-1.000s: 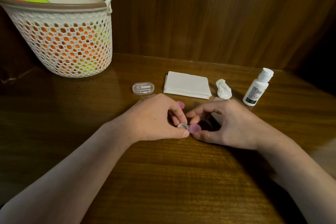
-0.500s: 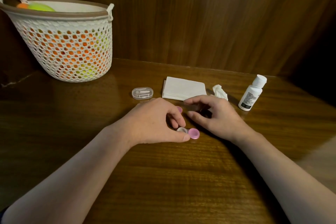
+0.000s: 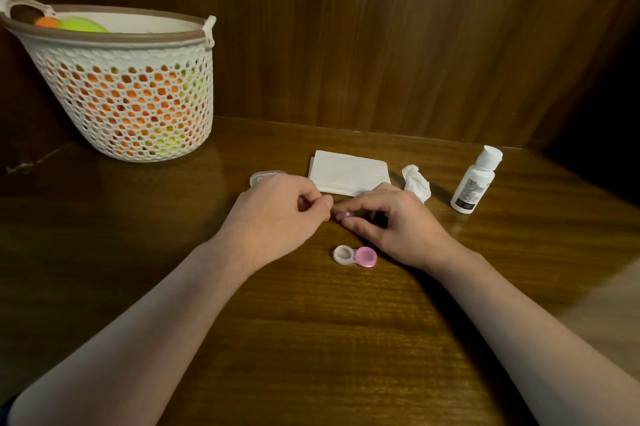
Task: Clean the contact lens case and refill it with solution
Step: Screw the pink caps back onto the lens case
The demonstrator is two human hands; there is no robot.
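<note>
Picking up the loose pink cap to close the lens case

The lens case (image 3: pixel 355 256) sits on the table (image 3: pixel 311 339), one side capped pink, the other open. Just behind it the right hand (image 3: pixel 391 221) pinches the cap (image 3: pixel 344 215); the left hand (image 3: pixel 277 214) is curled beside it, can't tell if it's touching. Looks like the capping stage, so next is lining the cap over the open well. Solution bottle (image 3: pixel 476 180) stands off to the case's right.

1. This looks like a room in a home.
2. A shiny brown wooden table (image 3: pixel 311 339) stands against a dark wooden wall (image 3: pixel 381 38).
3. A white plastic basket with holes (image 3: pixel 124 93) holds orange and yellow-green things.
4. A stack of white paper tissues (image 3: pixel 348 172) lies nearby.
</note>
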